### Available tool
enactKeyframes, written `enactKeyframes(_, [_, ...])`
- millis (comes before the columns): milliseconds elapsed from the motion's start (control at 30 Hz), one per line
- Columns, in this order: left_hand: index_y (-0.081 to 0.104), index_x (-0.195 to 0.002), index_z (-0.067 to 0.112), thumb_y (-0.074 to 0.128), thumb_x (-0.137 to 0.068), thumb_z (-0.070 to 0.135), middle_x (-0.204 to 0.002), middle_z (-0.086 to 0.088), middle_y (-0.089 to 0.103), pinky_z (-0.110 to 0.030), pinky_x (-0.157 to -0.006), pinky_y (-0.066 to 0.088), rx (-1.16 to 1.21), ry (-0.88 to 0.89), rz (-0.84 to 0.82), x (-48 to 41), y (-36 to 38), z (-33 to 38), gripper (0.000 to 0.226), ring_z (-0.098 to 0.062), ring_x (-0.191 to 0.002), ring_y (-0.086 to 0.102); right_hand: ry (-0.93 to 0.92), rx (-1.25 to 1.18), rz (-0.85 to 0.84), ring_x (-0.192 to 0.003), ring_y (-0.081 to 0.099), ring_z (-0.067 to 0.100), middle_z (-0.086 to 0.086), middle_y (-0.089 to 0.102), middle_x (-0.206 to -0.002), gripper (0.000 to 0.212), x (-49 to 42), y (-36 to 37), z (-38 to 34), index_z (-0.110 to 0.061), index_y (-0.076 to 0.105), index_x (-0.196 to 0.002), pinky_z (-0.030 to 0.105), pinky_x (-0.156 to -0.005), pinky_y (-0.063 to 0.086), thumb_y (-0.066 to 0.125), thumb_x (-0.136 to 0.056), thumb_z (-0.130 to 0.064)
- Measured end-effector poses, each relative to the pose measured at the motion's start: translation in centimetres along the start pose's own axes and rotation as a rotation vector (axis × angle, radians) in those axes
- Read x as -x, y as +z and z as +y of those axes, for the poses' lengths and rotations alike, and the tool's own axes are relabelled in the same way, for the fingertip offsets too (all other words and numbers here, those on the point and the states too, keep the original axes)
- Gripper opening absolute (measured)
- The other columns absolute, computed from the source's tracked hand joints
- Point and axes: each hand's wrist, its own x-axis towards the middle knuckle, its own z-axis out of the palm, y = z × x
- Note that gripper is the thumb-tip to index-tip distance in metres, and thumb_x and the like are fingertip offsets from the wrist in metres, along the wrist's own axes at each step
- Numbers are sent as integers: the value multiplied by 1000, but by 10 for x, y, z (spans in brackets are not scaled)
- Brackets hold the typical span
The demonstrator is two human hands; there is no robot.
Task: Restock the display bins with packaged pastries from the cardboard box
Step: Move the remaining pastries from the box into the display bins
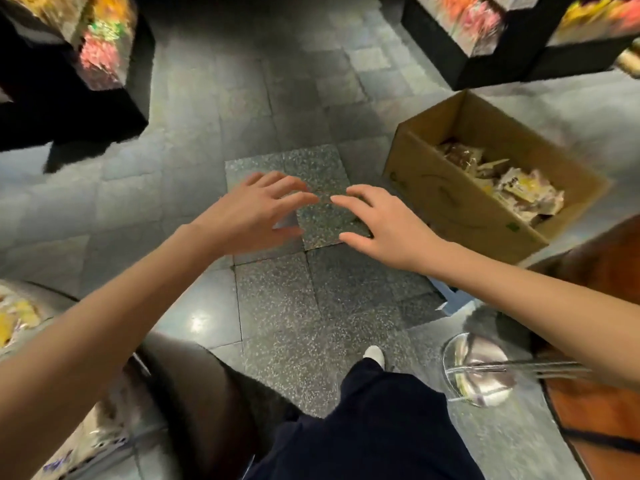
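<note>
On floor (277, 306) | cardboard box (450, 206) holds packaged pastries (519, 188) (loose) | left hand (256, 211), right hand (384, 225) spread, empty

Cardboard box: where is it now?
Head view, right of centre: the cardboard box stands open with packaged pastries inside, just right of the right hand and nearer than the upper-right display bins.

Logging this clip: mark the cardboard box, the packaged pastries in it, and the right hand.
cardboard box (450, 202), head view, on its near outer wall.
packaged pastries (519, 188), head view, on a pale wrapper inside the box.
right hand (388, 223), head view, on the back of the hand.
</note>
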Motion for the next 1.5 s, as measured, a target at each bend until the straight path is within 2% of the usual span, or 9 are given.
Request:
enactKeyframes(233, [50,-137,24,54,-91,46,-132,-2,55,-45,-91,46,53,185,-12,-141,31,28,51,-27,-117,51,167,19,-12,-140,32,32,16,37,-151,63,40,-29,103,-20,34,-151,47,-110,33,56,-96,-42])
enactKeyframes(400, [52,-136,23,45,-95,48,-131,-1,55,-43,-88,47,98,291,-8,-252,50,54,48,-26,-117,51,345,-26,-6,-143,27,29,11,33,-153,63,90,-51,188,-24,31,-152,47,-114,29,55,-96,-42])
enactKeyframes(567, [52,-136,22,50,-96,44,-132,-1,55,-42,-90,45,121,420,14,-352,67,84,46,-25,-120,49,554,-100,61,-144,24,24,5,29,-155,62,138,-71,256,-26,29,-153,45,-117,26,52,-97,-41])
enactKeyframes(767, [54,-134,19,44,-95,48,-132,-2,54,-43,-88,46,156,549,-12,-439,83,122,49,-27,-118,50,739,-163,170,-145,18,20,2,25,-156,60,156,-82,306,-29,27,-153,41,-116,22,50,-99,-40])
enactKeyframes(900, [51,-134,21,50,-95,46,-131,-2,54,-43,-87,46,214,629,-27,-480,96,142,46,-27,-117,50,808,-222,220,-145,15,17,0,24,-156,59,169,-84,326,-29,28,-153,39,-116,22,51,-99,-38])
enactKeyframes(1100, [51,-134,24,42,-94,53,-133,0,51,-43,-93,42,322,635,-87,-529,122,154,50,-22,-120,46,985,-316,297,-143,20,14,-2,26,-154,59,191,-77,351,-32,30,-151,38,-116,22,54,-97,-38])
enactKeyframes(1267, [52,-135,20,43,-95,50,-132,-2,53,-44,-91,44,323,700,-144,-597,152,145,51,-24,-118,47,1120,-321,276,-144,21,17,0,26,-155,59,181,-77,409,-29,31,-151,40,-117,25,52,-97,-40])
enactKeyframes(1500, [53,-133,21,43,-94,48,-129,-1,54,-46,-87,47,325,782,-205,-705,193,131,49,-24,-112,48,1176,-253,154,-144,22,23,3,26,-154,60,152,-86,501,-28,29,-152,47,-117,26,51,-97,-42])
